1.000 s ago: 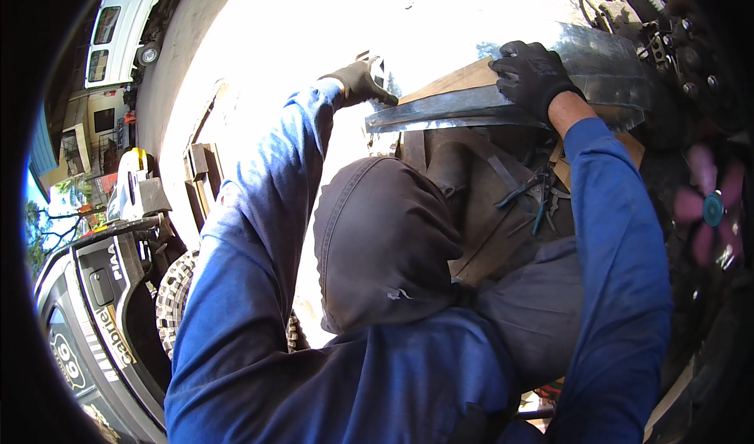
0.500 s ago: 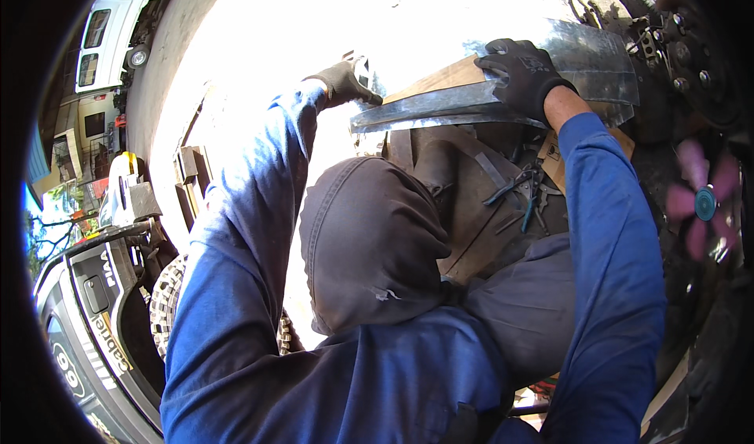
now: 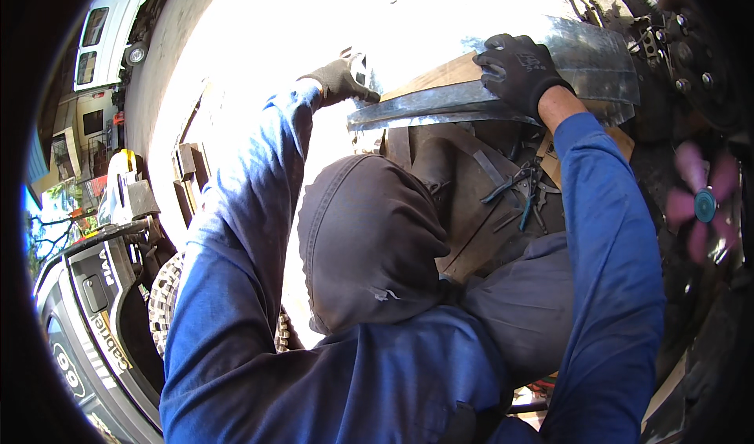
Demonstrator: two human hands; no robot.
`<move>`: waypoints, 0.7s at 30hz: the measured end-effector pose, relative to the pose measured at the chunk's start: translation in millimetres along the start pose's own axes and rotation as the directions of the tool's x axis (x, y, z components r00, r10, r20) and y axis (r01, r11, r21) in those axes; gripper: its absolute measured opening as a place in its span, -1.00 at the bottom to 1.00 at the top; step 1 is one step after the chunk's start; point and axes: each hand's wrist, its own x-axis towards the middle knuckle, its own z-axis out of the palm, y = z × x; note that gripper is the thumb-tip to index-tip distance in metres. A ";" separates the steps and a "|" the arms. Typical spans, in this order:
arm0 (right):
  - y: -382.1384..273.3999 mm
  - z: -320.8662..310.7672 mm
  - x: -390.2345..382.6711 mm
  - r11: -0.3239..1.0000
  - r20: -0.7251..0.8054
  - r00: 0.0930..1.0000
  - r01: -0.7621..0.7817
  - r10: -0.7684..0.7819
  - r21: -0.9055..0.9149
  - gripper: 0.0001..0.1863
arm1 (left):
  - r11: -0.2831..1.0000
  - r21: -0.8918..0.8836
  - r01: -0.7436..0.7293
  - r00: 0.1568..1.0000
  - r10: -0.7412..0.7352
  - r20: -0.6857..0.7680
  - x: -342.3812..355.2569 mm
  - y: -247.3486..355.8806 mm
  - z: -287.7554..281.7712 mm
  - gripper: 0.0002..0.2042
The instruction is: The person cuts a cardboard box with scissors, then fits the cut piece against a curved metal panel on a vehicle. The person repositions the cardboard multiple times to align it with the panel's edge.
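Note:
A bent strip of shiny metal sheet (image 3: 597, 59) lies across a wooden board (image 3: 440, 75) in front of me. My left hand (image 3: 342, 78), in a grey glove, grips the sheet's left end. My right hand (image 3: 518, 67), in a black glove, presses down on the sheet's top edge with its fingers curled over it. Both arms are in blue sleeves. A dark hood (image 3: 369, 240) covers the middle of the view and hides what lies below the sheet on the left.
Pliers (image 3: 518, 188) lie on a dark metal frame under the sheet. A pink fan (image 3: 699, 204) and engine parts sit at the right. A white vehicle (image 3: 102, 27) stands at far upper left, and a dark machine casing (image 3: 94, 302) at lower left. The ground is glaringly bright.
My left hand has slid a little to the left along the sheet's end. The right hand stays on the sheet, and the sheet has barely shifted.

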 end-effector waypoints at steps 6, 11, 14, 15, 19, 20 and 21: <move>0.2 1.1 1.2 1.000 -0.025 1.000 0.004 -0.004 0.000 -0.54 | 0.998 0.058 -0.038 0.997 0.041 -0.061 4.5 -6.5 3.4 0.02; 1.9 2.2 2.9 1.000 -0.041 0.999 0.015 -0.014 0.018 -0.55 | 1.000 0.025 -0.012 1.000 0.012 -0.007 3.4 -5.6 -0.5 0.09; 2.7 3.8 3.6 1.000 -0.063 0.998 0.025 -0.023 0.016 -0.56 | 0.999 0.045 -0.019 1.000 0.020 -0.017 1.6 -2.7 -0.4 0.13; 3.0 4.3 3.8 1.000 -0.062 0.998 0.026 -0.025 0.014 -0.56 | 0.997 0.068 -0.031 0.999 0.034 -0.039 1.2 -2.0 -0.5 0.14; 4.0 6.2 4.5 1.000 -0.073 0.997 0.026 -0.025 0.014 -0.58 | 0.999 0.052 -0.002 1.000 0.003 -0.022 0.6 -0.5 -1.4 0.16; 4.0 6.6 4.9 1.000 -0.075 0.997 0.028 -0.028 0.009 -0.58 | 0.999 0.039 0.021 1.000 -0.021 -0.003 0.8 -0.2 -2.6 0.17; 4.1 7.1 5.2 1.000 -0.080 0.996 0.028 -0.027 0.009 -0.58 | 0.999 0.019 0.037 0.999 -0.037 0.010 0.5 -0.2 -3.4 0.17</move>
